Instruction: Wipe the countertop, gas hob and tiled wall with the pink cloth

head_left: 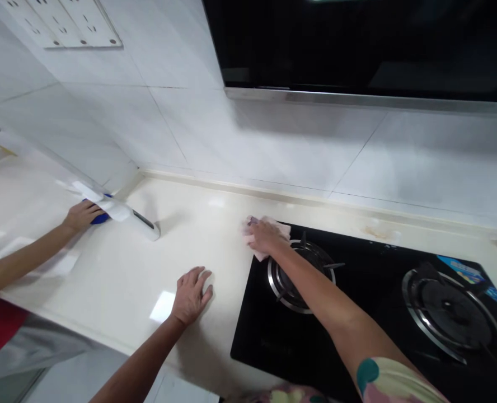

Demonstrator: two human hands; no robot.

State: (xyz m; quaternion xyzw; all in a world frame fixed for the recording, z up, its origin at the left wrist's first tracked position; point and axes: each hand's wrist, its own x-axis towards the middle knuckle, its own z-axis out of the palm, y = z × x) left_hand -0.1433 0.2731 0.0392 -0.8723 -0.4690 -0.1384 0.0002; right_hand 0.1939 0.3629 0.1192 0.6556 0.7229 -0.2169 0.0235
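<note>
My right hand point(267, 238) is pressed on a pale pink cloth point(280, 228) at the back left corner of the black gas stove point(257, 336). The cloth lies partly on the glass top and partly on the cream counter point(215, 224); its far side is blurred. Beside the stove, my left hand point(192, 294) rests on the counter with its fingers spread and nothing in it. Close to my right wrist is the left burner point(301, 274), with its metal ring and pan supports, partly hidden under my forearm.
At left, a co-worker's hand point(84, 215) presses a blue cloth or sponge point(101, 217) on the counter. A white bar-shaped fixture point(125, 212) juts over it. A black range hood point(357, 50) overhangs the back. The right burner point(454, 310) and a blue sticker point(470, 274) are at right.
</note>
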